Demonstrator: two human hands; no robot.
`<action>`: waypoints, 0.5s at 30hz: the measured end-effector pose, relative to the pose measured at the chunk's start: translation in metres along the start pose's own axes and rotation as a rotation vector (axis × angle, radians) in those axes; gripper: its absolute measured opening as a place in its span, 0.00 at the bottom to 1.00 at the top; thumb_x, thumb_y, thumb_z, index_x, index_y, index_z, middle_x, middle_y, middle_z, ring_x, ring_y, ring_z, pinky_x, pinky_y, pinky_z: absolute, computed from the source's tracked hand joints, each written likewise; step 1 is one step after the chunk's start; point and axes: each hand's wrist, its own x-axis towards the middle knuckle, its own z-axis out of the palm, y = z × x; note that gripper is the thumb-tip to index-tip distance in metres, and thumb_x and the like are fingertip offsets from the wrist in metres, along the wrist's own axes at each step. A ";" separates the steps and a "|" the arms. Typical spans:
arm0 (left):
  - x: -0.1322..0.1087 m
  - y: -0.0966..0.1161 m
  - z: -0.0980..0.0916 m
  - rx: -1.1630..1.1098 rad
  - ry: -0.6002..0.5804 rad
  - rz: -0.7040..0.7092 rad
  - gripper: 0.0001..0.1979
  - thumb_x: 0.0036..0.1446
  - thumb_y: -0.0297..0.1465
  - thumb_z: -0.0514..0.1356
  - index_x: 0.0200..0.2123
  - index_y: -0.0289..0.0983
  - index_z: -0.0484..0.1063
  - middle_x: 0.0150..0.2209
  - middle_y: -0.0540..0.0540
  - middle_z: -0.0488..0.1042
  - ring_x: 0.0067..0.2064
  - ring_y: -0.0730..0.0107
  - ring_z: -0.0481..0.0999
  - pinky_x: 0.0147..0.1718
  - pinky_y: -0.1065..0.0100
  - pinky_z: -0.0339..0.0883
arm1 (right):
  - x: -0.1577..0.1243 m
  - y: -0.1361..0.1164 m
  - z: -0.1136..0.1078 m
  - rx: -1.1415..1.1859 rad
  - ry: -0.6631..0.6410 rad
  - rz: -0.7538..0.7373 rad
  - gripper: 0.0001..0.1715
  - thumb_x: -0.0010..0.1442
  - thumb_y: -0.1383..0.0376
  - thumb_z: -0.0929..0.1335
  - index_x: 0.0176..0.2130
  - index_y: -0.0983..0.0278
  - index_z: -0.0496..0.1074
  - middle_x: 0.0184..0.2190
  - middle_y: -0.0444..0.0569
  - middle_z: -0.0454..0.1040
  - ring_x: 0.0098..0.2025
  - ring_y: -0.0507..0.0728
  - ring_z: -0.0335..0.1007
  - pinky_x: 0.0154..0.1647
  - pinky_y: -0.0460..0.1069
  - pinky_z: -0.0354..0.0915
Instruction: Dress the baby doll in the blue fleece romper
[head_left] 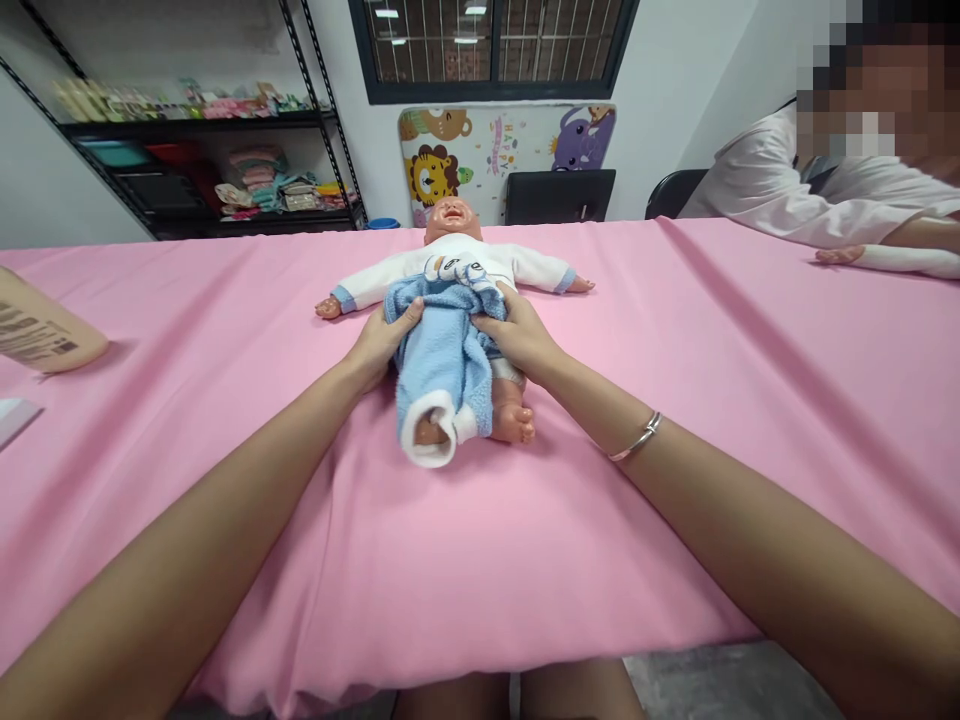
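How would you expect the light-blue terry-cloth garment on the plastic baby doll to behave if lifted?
The light-blue terry-cloth garment is probably floppy: it bunches in folds under the left hand. It likely feels light, though its white cuff may stay round.

Pink cloth [480, 560] is running plain, no pattern. Doll's top [457, 262] is showing white with light-blue cuffs [343, 298]. Blue towelling suit [442, 360] is showing a white leg cuff [429, 450]. Wall mat [506, 165] is showing an orange lion and purple animal on white. Shelf rack [202, 122] is showing black.
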 end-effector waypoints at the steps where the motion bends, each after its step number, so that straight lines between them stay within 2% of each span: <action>1: 0.000 0.000 -0.002 -0.044 -0.078 -0.029 0.27 0.46 0.44 0.70 0.46 0.37 0.71 0.45 0.42 0.76 0.52 0.53 0.73 0.55 0.58 0.66 | 0.000 0.001 -0.001 0.020 0.014 0.009 0.16 0.49 0.71 0.65 0.41 0.64 0.66 0.41 0.46 0.72 0.47 0.58 0.67 0.56 0.54 0.63; 3: -0.001 0.000 -0.004 -0.100 -0.209 -0.080 0.31 0.41 0.41 0.73 0.47 0.37 0.71 0.45 0.42 0.77 0.51 0.53 0.74 0.54 0.58 0.67 | 0.001 0.003 -0.002 0.068 0.040 0.016 0.17 0.49 0.71 0.65 0.42 0.65 0.65 0.43 0.48 0.72 0.49 0.58 0.67 0.57 0.53 0.62; 4: -0.002 0.001 -0.003 -0.102 -0.224 -0.091 0.31 0.39 0.38 0.74 0.47 0.37 0.71 0.45 0.42 0.77 0.50 0.54 0.75 0.54 0.57 0.67 | 0.001 0.004 -0.002 0.085 0.050 0.019 0.18 0.49 0.72 0.65 0.43 0.65 0.65 0.44 0.48 0.72 0.49 0.57 0.67 0.57 0.53 0.62; 9: -0.005 -0.001 0.008 -0.013 -0.016 -0.082 0.24 0.41 0.37 0.72 0.42 0.34 0.74 0.44 0.43 0.78 0.48 0.55 0.75 0.53 0.57 0.67 | 0.003 0.007 -0.002 0.005 0.041 0.016 0.18 0.48 0.72 0.65 0.42 0.66 0.67 0.43 0.49 0.73 0.49 0.59 0.68 0.57 0.56 0.62; 12: -0.005 -0.001 0.012 0.067 0.039 -0.091 0.23 0.44 0.37 0.69 0.44 0.34 0.74 0.44 0.43 0.78 0.48 0.56 0.75 0.52 0.58 0.68 | 0.001 0.002 -0.002 -0.058 0.030 0.000 0.18 0.49 0.70 0.66 0.43 0.68 0.68 0.45 0.51 0.74 0.51 0.62 0.67 0.58 0.58 0.61; 15: -0.004 0.001 0.011 0.153 0.090 -0.074 0.20 0.47 0.37 0.66 0.43 0.33 0.73 0.43 0.44 0.78 0.48 0.55 0.75 0.50 0.58 0.69 | -0.004 -0.009 -0.002 0.002 -0.127 -0.040 0.27 0.50 0.65 0.71 0.50 0.69 0.66 0.51 0.54 0.71 0.55 0.63 0.65 0.60 0.57 0.60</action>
